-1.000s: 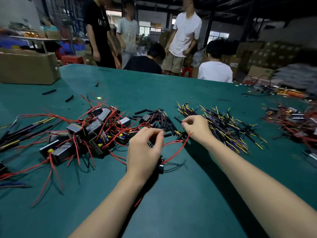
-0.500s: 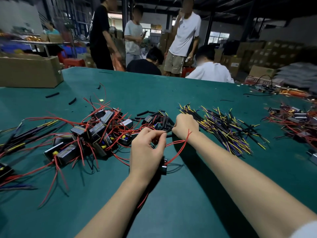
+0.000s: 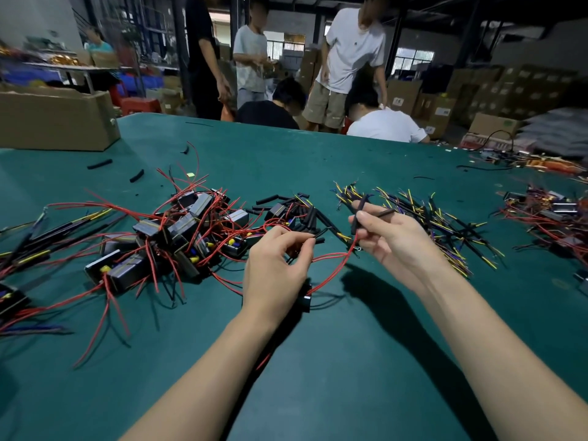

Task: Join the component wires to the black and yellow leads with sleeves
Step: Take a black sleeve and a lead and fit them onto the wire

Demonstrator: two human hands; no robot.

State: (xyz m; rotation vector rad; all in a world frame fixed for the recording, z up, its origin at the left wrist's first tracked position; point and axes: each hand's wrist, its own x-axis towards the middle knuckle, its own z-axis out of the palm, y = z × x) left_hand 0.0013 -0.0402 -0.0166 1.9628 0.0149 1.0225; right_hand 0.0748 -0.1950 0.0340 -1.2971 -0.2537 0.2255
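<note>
Left hand (image 3: 276,268) pinches a limp red component wire (image 3: 334,272); right hand (image 3: 389,238) pinches 2 light black sleeves (image 3: 378,213). Best gripped near wire tips.

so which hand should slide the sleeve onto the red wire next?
Right, probably. The right hand already pinches black sleeves directly above the red wire end. The left hand is busy pinching that wire near the part, so it suits steadying.

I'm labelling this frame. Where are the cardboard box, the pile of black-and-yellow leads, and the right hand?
cardboard box (image 3: 54,122): head view, front face.
pile of black-and-yellow leads (image 3: 445,227): head view, pile's middle.
right hand (image 3: 393,238): head view, palm.
</note>
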